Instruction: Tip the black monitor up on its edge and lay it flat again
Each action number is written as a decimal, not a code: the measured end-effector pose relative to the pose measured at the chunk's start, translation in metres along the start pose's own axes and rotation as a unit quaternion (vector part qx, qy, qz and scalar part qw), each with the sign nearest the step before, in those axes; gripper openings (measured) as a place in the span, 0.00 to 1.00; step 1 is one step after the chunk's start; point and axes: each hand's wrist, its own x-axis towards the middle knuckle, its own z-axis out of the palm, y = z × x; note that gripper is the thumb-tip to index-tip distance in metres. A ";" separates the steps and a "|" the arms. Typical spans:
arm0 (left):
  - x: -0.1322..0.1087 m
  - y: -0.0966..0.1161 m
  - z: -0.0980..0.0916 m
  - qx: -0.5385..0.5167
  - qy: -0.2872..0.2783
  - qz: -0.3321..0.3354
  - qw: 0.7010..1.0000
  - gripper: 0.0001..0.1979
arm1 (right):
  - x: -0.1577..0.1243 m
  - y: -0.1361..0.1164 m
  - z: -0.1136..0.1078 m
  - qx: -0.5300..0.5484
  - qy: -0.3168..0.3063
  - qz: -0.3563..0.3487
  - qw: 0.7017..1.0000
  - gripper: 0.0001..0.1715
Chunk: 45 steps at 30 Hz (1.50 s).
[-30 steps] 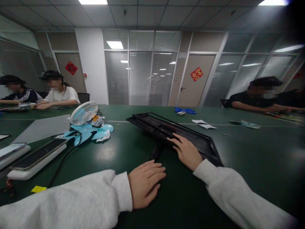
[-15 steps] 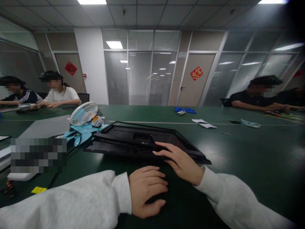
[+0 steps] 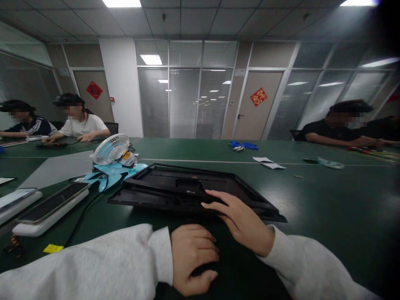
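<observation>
A black LG monitor cover [image 3: 215, 179], shallow and framed by a raised rim, lies in front of me, its near edge seeming to sit a little above the tabletop. My right hand [image 3: 242, 221] is at that near edge, right of the logo. Two fingers reach over the top of the edge while a lower digit goes to its front and partly out of sight, so the hand appears to hold it. Nearer to me, my left hand [image 3: 195, 258] rests on the green table [image 3: 312, 250], palm down, fingers loosely bent and thumb apart, holding nothing.
Left of the cover stand a white fan head [image 3: 111, 149] and blue fan blades [image 3: 109, 175]. Two phones, one of them a dark phone [image 3: 56, 202], lie on white bases further left. Blue gloves [image 3: 243, 145] and white paper [image 3: 268, 162] are across the table. Several people sit around it.
The monitor cover has come slightly nearer to me, its right corner shifting rightward, and my right hand has moved with it. My left hand has stayed nearly in place, fingers a bit more bent.
</observation>
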 end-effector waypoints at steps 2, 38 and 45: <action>0.000 -0.001 0.000 0.003 -0.005 -0.001 1.000 0.18 | -0.002 -0.002 0.002 -0.007 0.006 0.005 1.000 0.33; -0.004 -0.005 -0.005 0.045 0.094 0.070 0.992 0.23 | 0.001 -0.001 -0.008 -0.152 0.016 0.105 0.983 0.28; -0.005 -0.004 -0.012 0.104 0.123 0.012 0.987 0.27 | 0.001 -0.003 -0.009 -0.199 0.067 0.096 0.973 0.28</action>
